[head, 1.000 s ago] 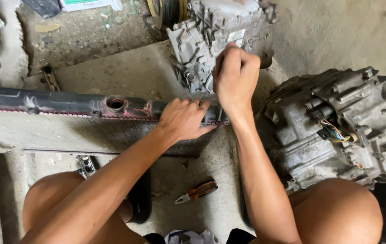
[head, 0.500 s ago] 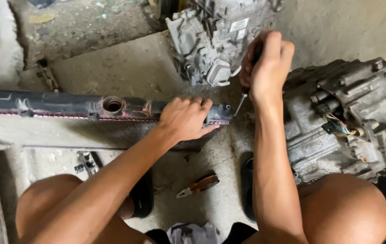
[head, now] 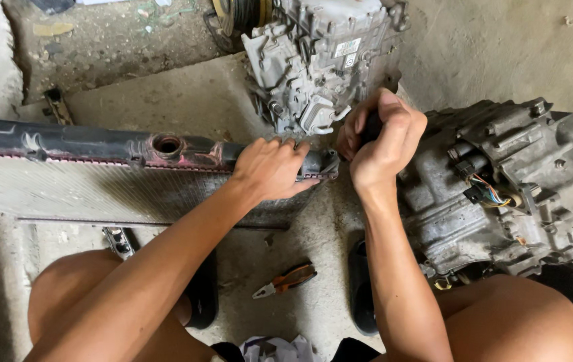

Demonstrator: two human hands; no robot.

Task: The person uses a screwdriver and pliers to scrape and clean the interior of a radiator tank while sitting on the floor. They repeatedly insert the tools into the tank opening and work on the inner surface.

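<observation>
The radiator (head: 92,181) lies flat on the concrete floor (head: 186,100), its dark top tank facing the far side, with the left hand (head: 269,167) clamped palm-down over the tank's right end. The right hand (head: 380,137) is clenched around a dark tool handle (head: 369,126) just beside that end, the tool's tip hidden; it sits between a grey gearbox (head: 320,53) above and a larger gearbox (head: 514,181) to the right. Orange-handled pliers (head: 286,280) lie on the floor between the person's knees, well apart from both hands.
</observation>
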